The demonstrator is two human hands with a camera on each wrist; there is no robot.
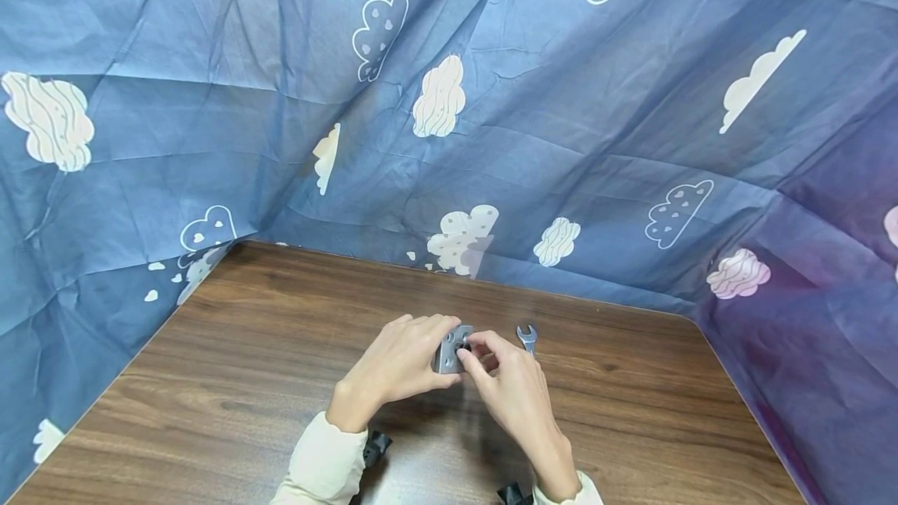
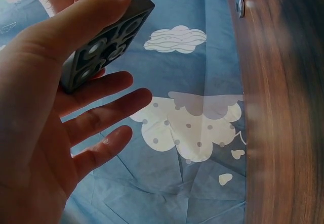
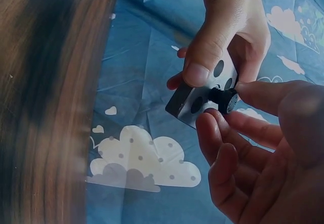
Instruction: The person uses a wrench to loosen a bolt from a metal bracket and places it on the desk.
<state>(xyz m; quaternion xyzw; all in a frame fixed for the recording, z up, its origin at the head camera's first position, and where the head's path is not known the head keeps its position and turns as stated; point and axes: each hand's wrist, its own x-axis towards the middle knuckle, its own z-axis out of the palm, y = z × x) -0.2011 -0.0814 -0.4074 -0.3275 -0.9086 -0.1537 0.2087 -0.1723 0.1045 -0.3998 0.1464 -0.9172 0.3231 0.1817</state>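
My left hand (image 1: 401,358) grips a small grey metal block (image 1: 445,358) by its edges, up above the table. Several round holes run through the block, and its other face (image 2: 74,80) shows in the left wrist view. The thumb and index finger of my right hand (image 1: 510,386) pinch the head of a black bolt (image 3: 231,101). Its shank meets the block's face at one of the holes; how deep it sits is hidden. The other fingers of the right hand curl loosely below the bolt.
An open-ended wrench (image 1: 527,338) lies on the wooden table (image 1: 266,365) beyond and right of my right hand. A blue cloth (image 1: 533,146) with cloud prints hangs round the table's back and sides. Black straps (image 1: 376,449) are at my wrists.
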